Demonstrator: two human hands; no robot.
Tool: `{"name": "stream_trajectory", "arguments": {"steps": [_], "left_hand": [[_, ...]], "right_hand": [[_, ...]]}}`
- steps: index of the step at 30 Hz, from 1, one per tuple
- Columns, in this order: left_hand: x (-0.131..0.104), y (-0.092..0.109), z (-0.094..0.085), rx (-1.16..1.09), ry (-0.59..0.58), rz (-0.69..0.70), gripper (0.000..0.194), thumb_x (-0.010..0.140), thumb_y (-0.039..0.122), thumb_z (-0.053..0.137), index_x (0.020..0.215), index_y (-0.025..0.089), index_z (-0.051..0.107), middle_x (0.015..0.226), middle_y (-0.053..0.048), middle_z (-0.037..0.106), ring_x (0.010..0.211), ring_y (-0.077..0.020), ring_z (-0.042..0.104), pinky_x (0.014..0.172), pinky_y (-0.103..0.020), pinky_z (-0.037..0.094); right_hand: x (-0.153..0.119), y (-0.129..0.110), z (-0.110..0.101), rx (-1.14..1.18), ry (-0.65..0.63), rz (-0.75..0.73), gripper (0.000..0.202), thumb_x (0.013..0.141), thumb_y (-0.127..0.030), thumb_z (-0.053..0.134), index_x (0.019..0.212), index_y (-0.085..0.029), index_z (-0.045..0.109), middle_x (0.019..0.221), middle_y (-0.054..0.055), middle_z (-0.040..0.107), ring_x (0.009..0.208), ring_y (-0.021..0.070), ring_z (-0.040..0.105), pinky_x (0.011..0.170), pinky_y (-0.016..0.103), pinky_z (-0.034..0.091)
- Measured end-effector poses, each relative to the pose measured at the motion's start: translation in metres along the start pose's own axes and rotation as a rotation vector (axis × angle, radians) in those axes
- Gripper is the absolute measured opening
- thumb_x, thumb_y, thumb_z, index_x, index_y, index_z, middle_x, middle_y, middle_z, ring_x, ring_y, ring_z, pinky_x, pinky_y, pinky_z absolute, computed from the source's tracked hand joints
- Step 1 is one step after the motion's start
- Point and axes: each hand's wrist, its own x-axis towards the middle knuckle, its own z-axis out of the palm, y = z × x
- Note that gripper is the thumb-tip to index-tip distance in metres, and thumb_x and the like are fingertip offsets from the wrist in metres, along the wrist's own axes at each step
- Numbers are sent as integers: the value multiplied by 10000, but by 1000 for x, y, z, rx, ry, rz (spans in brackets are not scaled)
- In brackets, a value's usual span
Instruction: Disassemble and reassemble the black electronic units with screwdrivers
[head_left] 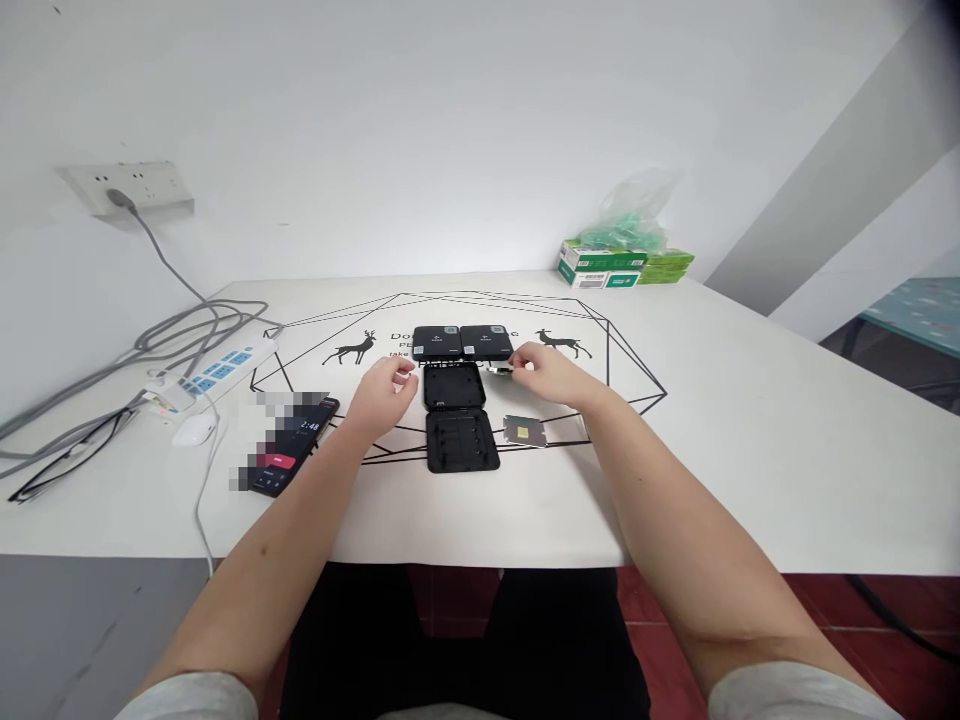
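My right hand [551,374] is closed in a pinch at the edge of a small thin circuit board [499,370], partly hidden by the fingers. My left hand [384,396] hovers beside the black plastic case, fingers loosely curled and a little apart, with nothing seen in them. Between the hands lies the case half [454,385], hollow side up. Nearer to me is its matching flat half [462,440], with small posts inside. A grey metal plate [525,431] with a yellowish square rests to its right. Behind are two closed black boxes [437,342] with labels, side by side.
On the left are a phone [296,445], a white power strip [225,372] with coiled grey cables, a white charger [193,430] and eyeglasses [71,455]. Green and white boxes [604,262] topped by a plastic bag [634,215] stand at the back right, against the wall.
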Motion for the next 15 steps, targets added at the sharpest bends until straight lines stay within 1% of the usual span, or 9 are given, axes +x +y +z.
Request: {"name": "stream_trajectory", "arguments": {"steps": [2, 4, 6, 8, 9, 11, 12, 14, 15], "left_hand": [[2, 2, 0, -102, 44, -122, 141, 945, 290, 658, 1049, 215, 717, 1109, -85, 757, 964, -251, 729, 908, -382, 575], [3, 5, 0, -225, 57, -236, 124, 941, 281, 672, 1033, 213, 721, 998, -60, 755, 918, -238, 732, 858, -359, 568], [3, 9, 2, -345, 50, -323, 102, 933, 267, 688, 1010, 208, 722, 930, -43, 737, 886, -226, 737, 808, -336, 558], [3, 14, 2, -452, 31, -371, 91, 921, 257, 719, 991, 200, 719, 938, -43, 727, 859, -208, 740, 767, -312, 552], [3, 16, 3, -510, 12, -385, 106, 923, 263, 735, 1002, 196, 716, 959, -48, 729, 842, -199, 741, 752, -304, 553], [2, 22, 3, -670, -50, -403, 191, 954, 309, 751, 1092, 189, 697, 1023, -70, 749, 822, -192, 754, 740, -304, 565], [2, 24, 3, -775, -90, -404, 259, 981, 350, 747, 1171, 189, 674, 1069, -88, 762, 835, -201, 770, 751, -315, 580], [0, 28, 4, -973, -158, -399, 387, 1023, 422, 741, 1296, 182, 608, 1142, -130, 778, 898, -234, 802, 807, -355, 616], [0, 30, 6, -1041, -178, -405, 421, 1026, 426, 755, 1318, 174, 588, 1150, -144, 782, 924, -247, 811, 840, -372, 628]], "right_hand": [[-1, 0, -4, 141, 47, 99, 123, 852, -229, 604, 755, -239, 529, 961, 69, 711, 892, 234, 601, 799, 341, 442], [-2, -1, -6, 212, 72, 181, 86, 888, -274, 568, 817, -247, 528, 983, 71, 712, 888, 238, 599, 784, 350, 469], [-2, -3, -6, 356, 101, 254, 71, 908, -315, 546, 882, -259, 512, 1051, 68, 697, 916, 238, 596, 777, 355, 513], [-1, -7, -2, 563, 143, 289, 92, 911, -341, 545, 905, -270, 486, 1170, 62, 681, 1002, 238, 601, 806, 365, 559], [0, -10, 2, 652, 165, 271, 100, 911, -346, 544, 903, -272, 476, 1237, 60, 673, 1064, 243, 606, 841, 379, 576], [0, -17, 14, 726, 213, 142, 111, 913, -336, 532, 877, -270, 451, 1356, 70, 658, 1191, 257, 611, 940, 423, 579], [0, -22, 21, 715, 223, 57, 108, 919, -326, 519, 869, -271, 440, 1363, 90, 662, 1232, 271, 615, 993, 459, 566], [-2, -31, 37, 583, 267, -151, 107, 927, -296, 512, 863, -277, 428, 1265, 120, 687, 1292, 301, 612, 1102, 528, 512], [-3, -36, 45, 503, 282, -255, 96, 921, -275, 520, 879, -280, 434, 1220, 130, 690, 1295, 316, 615, 1114, 549, 502]]}}
